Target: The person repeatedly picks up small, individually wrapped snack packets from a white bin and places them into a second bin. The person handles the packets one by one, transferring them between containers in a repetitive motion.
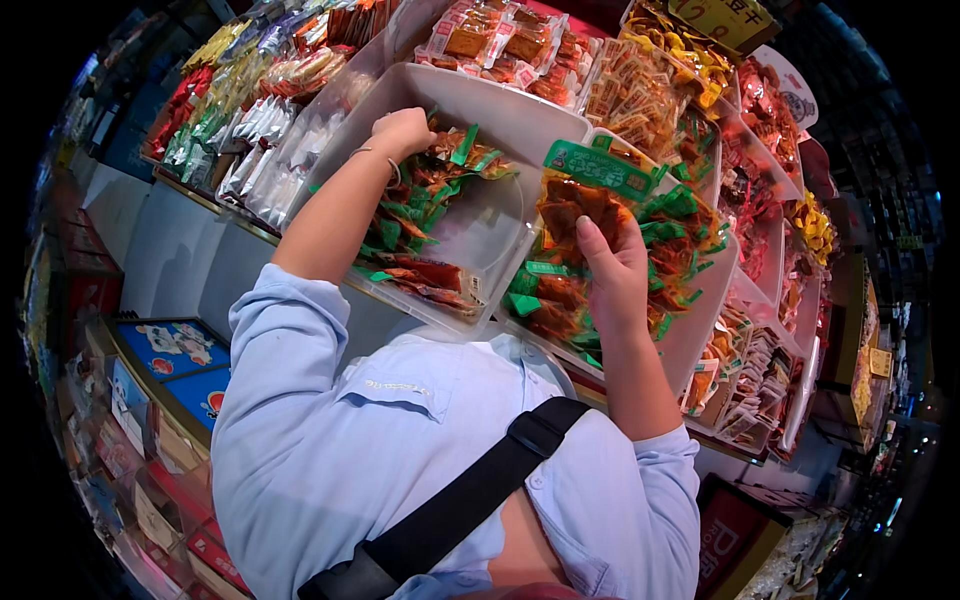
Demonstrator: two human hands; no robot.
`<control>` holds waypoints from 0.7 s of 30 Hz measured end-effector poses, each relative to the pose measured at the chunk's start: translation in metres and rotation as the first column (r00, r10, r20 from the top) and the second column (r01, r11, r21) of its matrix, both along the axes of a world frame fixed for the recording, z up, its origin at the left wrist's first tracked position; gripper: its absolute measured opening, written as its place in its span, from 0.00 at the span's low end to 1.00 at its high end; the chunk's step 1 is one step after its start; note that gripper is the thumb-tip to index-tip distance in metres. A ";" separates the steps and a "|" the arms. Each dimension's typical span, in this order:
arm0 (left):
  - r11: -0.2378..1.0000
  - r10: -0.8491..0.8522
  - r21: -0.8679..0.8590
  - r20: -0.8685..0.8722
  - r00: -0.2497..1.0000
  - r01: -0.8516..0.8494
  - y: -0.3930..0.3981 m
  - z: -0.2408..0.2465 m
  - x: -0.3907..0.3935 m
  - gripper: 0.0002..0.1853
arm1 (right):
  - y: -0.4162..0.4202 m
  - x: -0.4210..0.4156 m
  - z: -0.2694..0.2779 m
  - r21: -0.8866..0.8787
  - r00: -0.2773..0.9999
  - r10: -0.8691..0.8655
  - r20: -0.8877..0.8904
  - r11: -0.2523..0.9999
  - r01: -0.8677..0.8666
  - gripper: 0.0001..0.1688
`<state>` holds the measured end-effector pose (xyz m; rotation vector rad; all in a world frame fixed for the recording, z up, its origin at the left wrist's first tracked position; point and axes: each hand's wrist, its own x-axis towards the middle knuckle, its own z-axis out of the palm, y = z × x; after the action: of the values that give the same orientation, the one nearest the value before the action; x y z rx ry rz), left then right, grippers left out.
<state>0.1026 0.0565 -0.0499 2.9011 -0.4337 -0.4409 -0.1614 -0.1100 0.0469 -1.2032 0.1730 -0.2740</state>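
Upright in my right hand is a clear snack packet with a green header, pinched between thumb and fingers. It is above a plastic bin holding many green-and-orange packets. My left hand is at the far-left inner side of a partly filled white plastic bin, with its fingers bent down by the green-topped packets. Those fingertips are hidden, so I cannot tell whether they grip one. More red packets lie along this bin's near side.
Silver and white packets fill a compartment to the left. Beyond the bins lie brown snack packs and small wrapped snacks. A yellow price sign stands at the top right. Further bins line the right side.
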 end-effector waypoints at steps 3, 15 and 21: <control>0.996 0.040 -0.079 0.075 0.996 -0.034 -0.001 -0.010 0.004 0.13 | -0.002 -0.003 0.002 0.065 1.000 -0.019 0.004 0.998 0.019 0.19; -0.133 -0.392 -0.991 0.079 0.917 0.029 -0.019 0.076 -0.125 0.11 | -0.017 0.004 -0.011 0.483 0.939 0.321 0.125 0.807 -0.340 0.24; -0.136 -0.603 -0.984 0.176 0.778 0.117 -0.017 0.076 -0.167 0.13 | -0.016 0.003 -0.015 0.597 0.979 0.076 0.190 0.783 -0.176 0.20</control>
<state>-0.0641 0.0394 0.0257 1.0821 -1.0105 -0.4126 -0.1589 -0.1262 0.0321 -0.5339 0.0338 -0.1706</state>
